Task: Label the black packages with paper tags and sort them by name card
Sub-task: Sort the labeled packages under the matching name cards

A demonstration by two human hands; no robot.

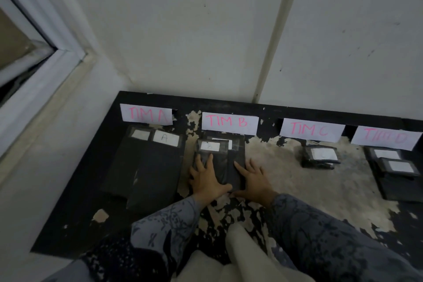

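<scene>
1. I see both hands flat at mid-frame on the TIM B packages [223,167], under the TIM B card [229,122].
2. Left hand [206,178]: grip released, fingers spread on the top package, whose tag [210,146] sits at its far end.
3. Right hand [254,178]: grip released, fingers straight against the stack's right edge.
4. Left of them, two packages [146,167] lie below the TIM A card [146,114].
5. At right, one package [320,155] sits below TIM C [311,130]; a stack [398,171] sits below TIM D [385,138].
6. All lie on a peeling black tabletop [297,178].
</scene>
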